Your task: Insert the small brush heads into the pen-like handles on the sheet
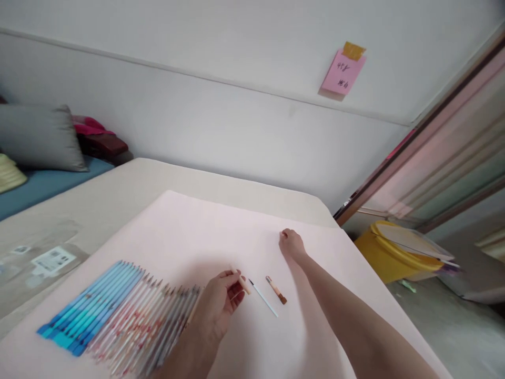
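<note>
My left hand [221,302] pinches a short pale beige stick [241,280], which looks like a pen barrel, between thumb and fingers above the table. Farther back and to the right, my right hand [292,243] is at the pink tabletop with curled fingers; whatever they hold, if anything, is hidden. Between the hands lie a thin whitish pen refill [264,299] with a dark tip and a short orange-brown pen part [276,290]. Left of my left hand, blue pens [97,305] lie side by side, followed by a row of patterned pale and grey pens [148,321].
The pink-covered table [221,226] stands near a white wall with a pink note [344,72] taped on it. Clear plastic packaging [43,263] lies at the left. A grey cushion [39,137] is beyond it; a yellow bin [389,252] stands on the floor at right.
</note>
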A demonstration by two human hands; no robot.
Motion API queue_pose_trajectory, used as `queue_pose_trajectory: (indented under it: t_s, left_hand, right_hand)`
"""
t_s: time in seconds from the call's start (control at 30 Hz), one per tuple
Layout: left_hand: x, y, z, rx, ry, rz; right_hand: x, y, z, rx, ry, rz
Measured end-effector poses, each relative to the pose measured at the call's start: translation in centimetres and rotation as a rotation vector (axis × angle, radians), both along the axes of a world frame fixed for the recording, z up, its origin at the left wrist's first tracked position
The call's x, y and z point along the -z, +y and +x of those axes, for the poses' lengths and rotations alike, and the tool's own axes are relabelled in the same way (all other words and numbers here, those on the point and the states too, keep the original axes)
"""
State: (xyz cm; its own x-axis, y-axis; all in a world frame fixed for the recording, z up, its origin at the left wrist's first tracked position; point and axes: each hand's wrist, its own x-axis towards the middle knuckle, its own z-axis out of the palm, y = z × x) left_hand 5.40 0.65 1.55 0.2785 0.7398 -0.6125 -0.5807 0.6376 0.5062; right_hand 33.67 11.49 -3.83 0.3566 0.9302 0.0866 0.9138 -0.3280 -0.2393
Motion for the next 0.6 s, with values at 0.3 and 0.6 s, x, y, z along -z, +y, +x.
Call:
queue_pose_trajectory:
  t_s: [0.3, 0.6]
  left_hand:
    - [-0.8, 0.6, -1.4, -0.085, -0.019, 0.004]
    - [-0.7, 1.0, -2.0, -0.131, -0.052, -0.01]
  right_hand:
    - [-3.3, -9.2, -6.3, -0.171, 0.018, -0.024]
    - [-3.5, -16.2, -14.4, -0.255, -0.304, -0.344]
